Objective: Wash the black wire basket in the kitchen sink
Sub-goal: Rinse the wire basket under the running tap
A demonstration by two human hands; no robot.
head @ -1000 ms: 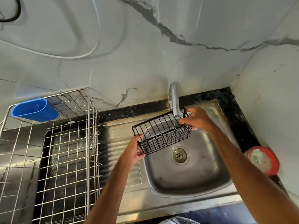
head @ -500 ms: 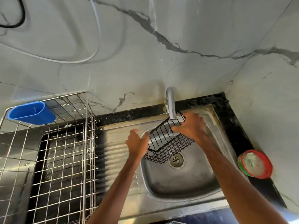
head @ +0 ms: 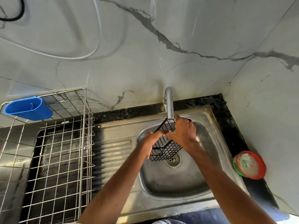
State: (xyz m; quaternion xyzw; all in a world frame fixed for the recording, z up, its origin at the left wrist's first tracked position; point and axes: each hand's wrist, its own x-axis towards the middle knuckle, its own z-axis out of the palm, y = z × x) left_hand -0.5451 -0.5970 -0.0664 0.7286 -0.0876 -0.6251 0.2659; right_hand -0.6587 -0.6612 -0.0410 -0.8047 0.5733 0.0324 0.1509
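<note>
We'd tipped black wire basket [head: 168, 150] steeper, frame center; right hand [head: 183, 135] clamped rim, left hand [head: 152, 139] grip unclear; prob light, stiff, slick, so hold rims.

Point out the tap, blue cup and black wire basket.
tap [head: 169, 104], head view, middle of the metal spout.
blue cup [head: 38, 113], head view, its outer side wall.
black wire basket [head: 169, 150], head view, lower mesh wall.

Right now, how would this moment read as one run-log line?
step: washing | black wire basket: tilted over sink, under faucet | left hand: holds left side | right hand: grips upper rim | water: unclear
</note>
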